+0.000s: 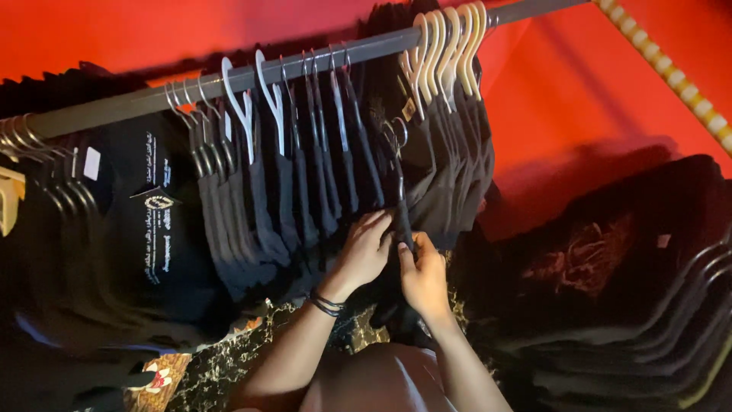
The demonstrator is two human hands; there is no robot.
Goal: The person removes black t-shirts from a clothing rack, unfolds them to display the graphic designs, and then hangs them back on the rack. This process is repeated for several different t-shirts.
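Head view looks along a grey rail [229,80] hung with dark garments against a red wall [595,84]. Both hands meet at one black garment [402,221] on a dark hanger [396,164], whose hook has not reached the rail and sits in the gap between the dark hangers to the left and the cream hangers [450,46] to the right.

The left hand [364,250], with dark bands [326,304] at the wrist, has its grip curled on the cloth from the left, fingers bent over the fold. The right hand [422,276] pinches the same garment from the right, thumb and fingers closed on its narrow edge. Exactly how much cloth each holds cannot be told, as black lies on black.

To do this well, I judge that the garment should be kept hanging straight under its hanger, both hands pulling evenly so that the shoulders do not slide off. The neighbours press close on either side, so parting them a little before moving the piece would keep it from snagging on the white hangers [244,107] or dragging a sleeve. A firm pinch near the top gives better control than a hold low on the cloth.

More dark shirts [610,259] lie stacked at the right, well apart from the hands.
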